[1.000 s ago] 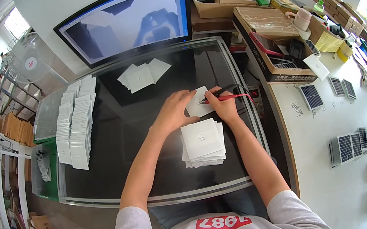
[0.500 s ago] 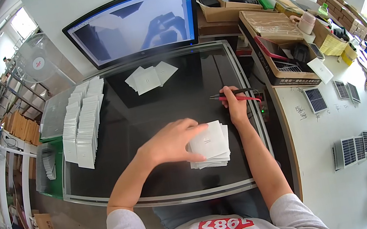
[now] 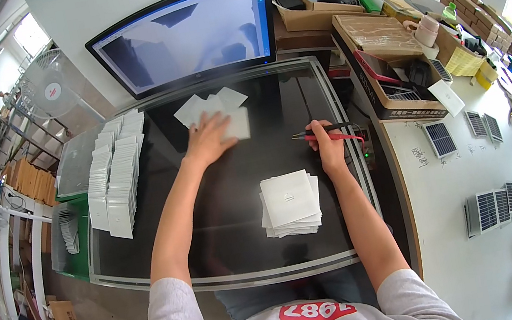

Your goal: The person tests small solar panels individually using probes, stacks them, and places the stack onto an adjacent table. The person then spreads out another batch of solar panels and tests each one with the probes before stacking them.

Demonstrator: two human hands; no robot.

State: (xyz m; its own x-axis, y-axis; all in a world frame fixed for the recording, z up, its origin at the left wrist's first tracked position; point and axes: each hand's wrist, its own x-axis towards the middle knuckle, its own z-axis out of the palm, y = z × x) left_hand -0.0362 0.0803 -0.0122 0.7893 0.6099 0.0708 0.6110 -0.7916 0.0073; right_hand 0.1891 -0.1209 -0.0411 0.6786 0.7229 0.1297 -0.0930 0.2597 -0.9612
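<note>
My left hand (image 3: 207,141), slightly smeared by motion, reaches toward the back of the dark tabletop. Its thumb and fingers hold the edge of a blurred white square panel (image 3: 237,125). This panel overlaps a small group of similar white panels (image 3: 233,97) below the monitor. At the right, my right hand (image 3: 326,140) is closed around a pair of test probes (image 3: 334,135), one red and one black, with their tips pointing left. Nearer my body, a loose stack of white square panels (image 3: 289,199) lies between my arms, small marks showing on the top one.
Long overlapping rows of white panels (image 3: 117,188) lie at the left, beside a green-edged bin (image 3: 74,254). Behind the tabletop stands a monitor (image 3: 187,38). On the right are an open carton (image 3: 397,104) and a white table (image 3: 433,211) bearing small solar panels (image 3: 485,213).
My left hand has left the near stack and moved back and left, carrying a white panel to the group below the monitor. My right hand stays put with the probes.
</note>
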